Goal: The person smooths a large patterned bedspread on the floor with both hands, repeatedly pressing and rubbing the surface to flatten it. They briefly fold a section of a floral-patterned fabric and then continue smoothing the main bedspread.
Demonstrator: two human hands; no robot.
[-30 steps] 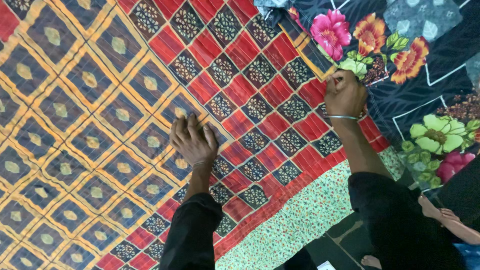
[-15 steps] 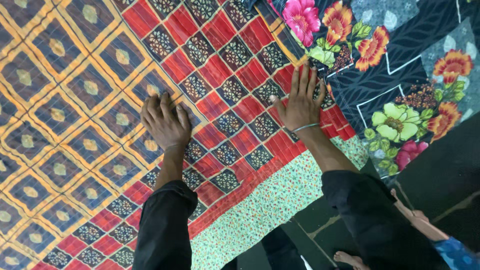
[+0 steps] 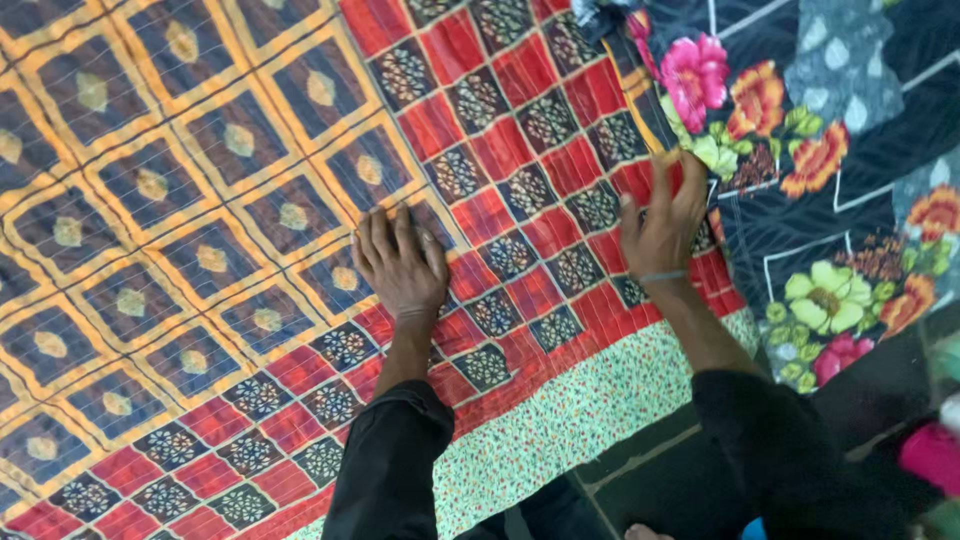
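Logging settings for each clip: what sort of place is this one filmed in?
Probably a home or small workshop floor, used for quilt work. A stitched patchwork quilt lies spread flat, the left hand and right hand pressing it, with dark tiled floor at its edge.

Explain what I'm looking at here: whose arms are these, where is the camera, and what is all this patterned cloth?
There is no machine here. The one view comes from a camera worn on a person's head, looking down at their own two arms in dark sleeves. The left hand lies flat, palm down, on a quilted cloth spread out below, where its orange-and-dark diamond pattern meets red-and-dark checks. The right hand, with a thin bangle at the wrist, presses its spread fingers on the red checks, right at the edge of a dark floral cloth. A green speckled border runs along the near edge. Neither hand holds anything; both simply rest on the fabric.
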